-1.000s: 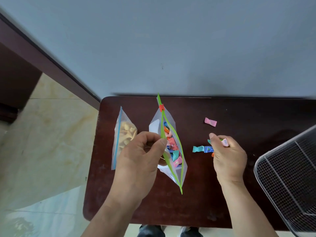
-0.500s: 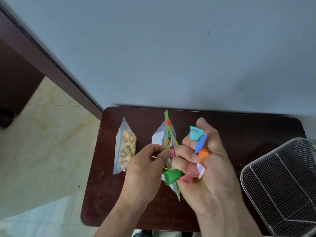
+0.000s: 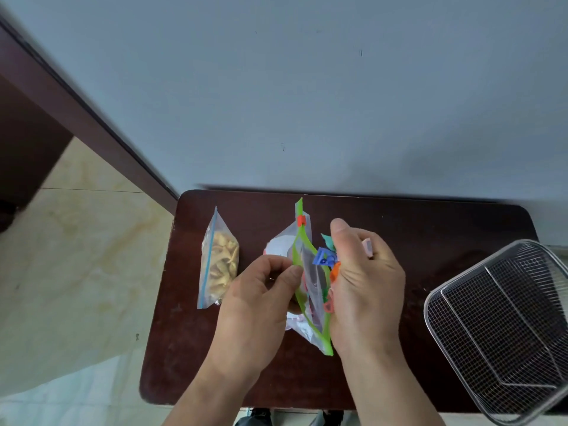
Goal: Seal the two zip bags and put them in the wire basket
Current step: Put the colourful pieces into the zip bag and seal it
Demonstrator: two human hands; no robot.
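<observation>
Thumb and forefinger of the left hand [image 3: 261, 298] pinch the near lip of a clear zip bag with a green closure strip [image 3: 310, 290], holding its mouth spread open above a dark wooden table [image 3: 430, 241]. Across the opening, the right hand [image 3: 365, 287] is curled shut around a clutch of small coloured wrapped pieces [image 3: 325, 259], blue, teal, orange and pink showing between the fingers, pressed right at the far lip of the bag; whether any piece has left the hand cannot be told. The green strip runs from a point near the table's far edge toward the person, bowing apart in the middle, and a small red slider [image 3: 301, 220] sits at its far end, so this bag stands unsealed. More coloured pieces show dimly through the plastic below the opening. To the left, well apart from the hands, a second zip bag with a blue strip [image 3: 218, 262] lies on the table, filled with pale yellow pieces; its closure looks flat, though whether it is fully sealed cannot be told. A wire basket [image 3: 504, 327] of fine mesh sits at the table's right end, tilted in the view, with neither bag inside it. Behind the table rises a plain pale-blue wall [image 3: 307, 87], and light marbled floor tiles [image 3: 76, 256] spread to the left.
</observation>
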